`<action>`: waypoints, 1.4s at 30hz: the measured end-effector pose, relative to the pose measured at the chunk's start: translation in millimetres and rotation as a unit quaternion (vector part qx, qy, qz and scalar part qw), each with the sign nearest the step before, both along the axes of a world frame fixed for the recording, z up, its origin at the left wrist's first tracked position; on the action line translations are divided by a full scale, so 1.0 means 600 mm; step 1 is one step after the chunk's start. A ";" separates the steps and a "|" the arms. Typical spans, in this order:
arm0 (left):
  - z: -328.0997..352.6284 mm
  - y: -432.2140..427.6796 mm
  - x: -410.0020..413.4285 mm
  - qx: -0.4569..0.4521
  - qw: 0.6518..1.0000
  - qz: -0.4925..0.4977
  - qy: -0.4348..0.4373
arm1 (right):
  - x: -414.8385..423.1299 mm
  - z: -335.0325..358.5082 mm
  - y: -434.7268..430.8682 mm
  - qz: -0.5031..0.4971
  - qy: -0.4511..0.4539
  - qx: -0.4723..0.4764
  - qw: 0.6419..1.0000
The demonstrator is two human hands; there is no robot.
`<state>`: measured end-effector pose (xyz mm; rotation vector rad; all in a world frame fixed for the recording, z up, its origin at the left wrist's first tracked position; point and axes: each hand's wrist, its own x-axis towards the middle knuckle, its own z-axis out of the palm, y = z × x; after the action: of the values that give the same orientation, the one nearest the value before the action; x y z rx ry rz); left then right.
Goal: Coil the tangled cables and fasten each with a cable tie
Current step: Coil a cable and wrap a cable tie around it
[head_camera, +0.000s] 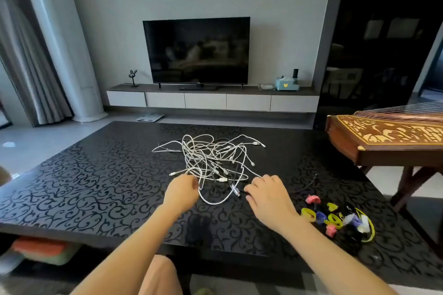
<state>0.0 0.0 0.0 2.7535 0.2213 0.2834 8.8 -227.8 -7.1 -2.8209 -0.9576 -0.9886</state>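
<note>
A tangle of white and black cables lies in the middle of the black patterned table. My left hand is at the tangle's near left edge, its fingers curled around white cable strands. At the near right edge my right hand has its fingers bent down onto a black cable; whether it grips that cable is hidden. A heap of coloured cable ties, yellow, pink, blue and white, lies on the table right of my right hand.
A wooden stringed instrument on a stand overhangs the table's far right corner. A TV on a low cabinet stands against the far wall. My knee shows below the table's near edge.
</note>
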 end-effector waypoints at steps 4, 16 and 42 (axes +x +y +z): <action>-0.078 -0.008 0.049 -0.006 0.999 -0.041 0.003 | 0.044 -0.076 0.019 0.009 0.054 -0.027 0.998; -0.146 -0.062 0.141 0.260 0.953 -0.139 0.063 | 0.097 -0.168 0.030 0.032 0.114 0.017 0.993; -0.061 -0.058 0.124 -0.670 0.736 -0.051 0.084 | 0.101 -0.050 -0.048 -0.131 0.361 0.194 0.903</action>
<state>74.1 -34.5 -36.8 1.3131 0.1939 -0.1502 69.5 -256.8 -37.2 -2.6352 -0.2620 -0.0523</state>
